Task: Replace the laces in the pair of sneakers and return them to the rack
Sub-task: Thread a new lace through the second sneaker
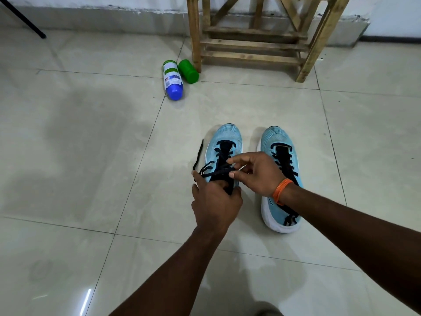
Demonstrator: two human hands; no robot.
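Two light-blue sneakers stand side by side on the tiled floor, toes pointing away from me. The left sneaker (224,140) carries a black lace (198,153) with one loose end lying on the floor to its left. My left hand (215,201) grips that shoe at its rear, fingers curled around the tongue and lace. My right hand (256,173) pinches the lace over the upper eyelets. The right sneaker (279,142) is laced in black and stands untouched; my right wrist, with its orange band, crosses over it.
A wooden rack (252,44) stands against the wall beyond the shoes. A white bottle with a blue cap (172,79) and a green container (188,71) lie by its left leg. A black tripod leg (25,21) slants at top left.
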